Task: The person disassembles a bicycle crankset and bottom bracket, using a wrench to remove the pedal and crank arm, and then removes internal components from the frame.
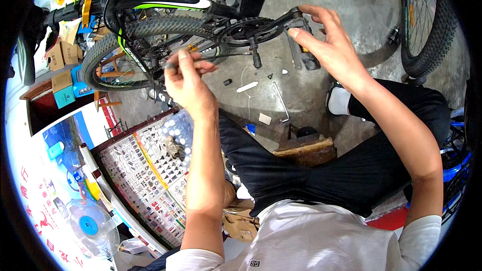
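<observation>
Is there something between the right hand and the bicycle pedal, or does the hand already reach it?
Nothing visible stands between them. The right hand is at the pedal, its fingers spread over the end of the crank arm. The left hand pinches a thin cable off to the side, clear of the pedal.

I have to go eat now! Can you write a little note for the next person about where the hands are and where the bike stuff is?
Left hand: fingers pinched on a small dark part beside the rear tyre.
Right hand: open, fingertips on the pedal at the crank arm's end.
On the floor, apart from both hands: a hex key, a white strip, small bits.
Done: cannot tell.
Left: pedal likely still needs work; check it by hand.
</observation>
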`<state>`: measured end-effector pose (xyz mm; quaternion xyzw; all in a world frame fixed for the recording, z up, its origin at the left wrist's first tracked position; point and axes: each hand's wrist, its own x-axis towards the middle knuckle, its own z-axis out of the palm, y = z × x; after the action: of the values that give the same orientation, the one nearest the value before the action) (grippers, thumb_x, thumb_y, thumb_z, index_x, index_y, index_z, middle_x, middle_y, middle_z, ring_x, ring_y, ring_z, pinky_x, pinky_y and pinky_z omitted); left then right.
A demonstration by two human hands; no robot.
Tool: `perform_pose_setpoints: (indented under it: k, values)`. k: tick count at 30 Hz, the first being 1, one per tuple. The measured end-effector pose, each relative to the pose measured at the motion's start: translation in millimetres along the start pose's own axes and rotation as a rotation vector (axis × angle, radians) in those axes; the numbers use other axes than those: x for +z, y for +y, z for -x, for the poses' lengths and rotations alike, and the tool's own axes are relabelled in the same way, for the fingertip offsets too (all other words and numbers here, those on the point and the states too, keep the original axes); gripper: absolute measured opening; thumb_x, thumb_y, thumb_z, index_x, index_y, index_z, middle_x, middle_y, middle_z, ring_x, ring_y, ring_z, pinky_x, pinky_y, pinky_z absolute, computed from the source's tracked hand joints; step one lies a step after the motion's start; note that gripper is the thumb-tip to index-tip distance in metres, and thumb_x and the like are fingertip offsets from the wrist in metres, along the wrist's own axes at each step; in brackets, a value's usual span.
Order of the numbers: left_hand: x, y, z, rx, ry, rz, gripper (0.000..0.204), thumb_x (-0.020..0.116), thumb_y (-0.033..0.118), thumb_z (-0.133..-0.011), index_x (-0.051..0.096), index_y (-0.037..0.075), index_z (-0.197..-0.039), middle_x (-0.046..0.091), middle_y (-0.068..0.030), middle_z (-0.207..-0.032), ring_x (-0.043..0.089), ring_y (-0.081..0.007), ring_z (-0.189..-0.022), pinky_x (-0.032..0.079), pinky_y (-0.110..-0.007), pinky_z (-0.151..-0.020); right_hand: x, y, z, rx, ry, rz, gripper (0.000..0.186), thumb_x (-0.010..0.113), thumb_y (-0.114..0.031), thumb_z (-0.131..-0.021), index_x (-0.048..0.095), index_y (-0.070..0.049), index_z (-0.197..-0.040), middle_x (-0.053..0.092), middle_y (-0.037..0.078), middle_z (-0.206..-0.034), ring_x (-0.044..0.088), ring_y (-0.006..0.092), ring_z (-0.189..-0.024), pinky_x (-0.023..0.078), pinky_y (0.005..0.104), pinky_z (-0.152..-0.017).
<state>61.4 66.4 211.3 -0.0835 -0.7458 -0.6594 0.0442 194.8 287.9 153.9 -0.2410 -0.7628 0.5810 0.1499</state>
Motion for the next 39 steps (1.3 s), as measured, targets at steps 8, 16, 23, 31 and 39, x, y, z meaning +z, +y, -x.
perform_pose_setpoints:
  k: [8, 16, 23, 31, 39]
  values:
    - [37, -17, -6, -0.026, -0.108, 0.009, 0.02, 0.063, 0.016, -0.1, 0.059, -0.004, -0.099, 0.066, -0.0117, -0.089, 0.069, -0.0187, -0.068, 0.06, -0.031, -0.061, 2, -4, 1, 0.011, -0.014, 0.015, 0.073, 0.071, -0.049, -0.085, 0.05, -0.003, -0.138, 0.045, 0.023, -0.14, 0.043, 0.0379, -0.136, 0.036, 0.0465, -0.112]
    - [77, -23, -8, 0.405, -0.479, -0.593, 0.017, 0.074, 0.015, -0.091, 0.073, -0.001, -0.09, 0.071, -0.0075, -0.072, 0.068, -0.0127, -0.06, 0.049, -0.024, -0.054, 3, -1, 3, 0.034, -0.018, -0.011, 0.082, 0.074, -0.051, -0.083, 0.045, -0.001, -0.141, 0.044, 0.024, -0.141, 0.043, 0.0373, -0.136, 0.037, 0.045, -0.112]
    - [84, 11, -31, 0.339, -0.601, -0.761, 0.045, 0.071, 0.048, -0.088, 0.074, 0.004, -0.1, 0.069, -0.0138, -0.081, 0.066, -0.0287, -0.068, 0.05, -0.039, -0.063, 3, -8, 9, 0.435, -0.114, -0.436, 0.107, 0.085, -0.054, -0.073, 0.035, 0.01, -0.143, 0.06, 0.026, -0.126, 0.059, 0.0302, -0.119, 0.047, 0.0383, -0.102]
    - [120, 23, -60, 0.196, -1.076, -0.395, 0.059, 0.046, 0.053, -0.103, 0.073, 0.002, -0.114, 0.07, -0.0004, -0.09, 0.053, -0.0105, -0.079, 0.041, -0.025, -0.075, -5, -8, 0, 0.411, -0.042, -0.54, 0.055, 0.073, -0.033, -0.089, 0.054, -0.001, -0.13, 0.066, 0.014, -0.11, 0.062, 0.0181, -0.104, 0.05, 0.0341, -0.091]
    - [141, 30, -87, 0.091, -1.642, -0.345, 0.073, 0.048, 0.061, -0.097, 0.058, -0.001, -0.136, 0.059, -0.0157, -0.138, 0.05, -0.0269, -0.134, 0.032, -0.039, -0.116, -16, -17, -15, 0.642, -0.198, -0.769, 0.028, 0.068, -0.014, -0.084, 0.065, 0.001, -0.109, 0.067, 0.009, -0.093, 0.063, 0.0164, -0.087, 0.051, 0.0334, -0.075]
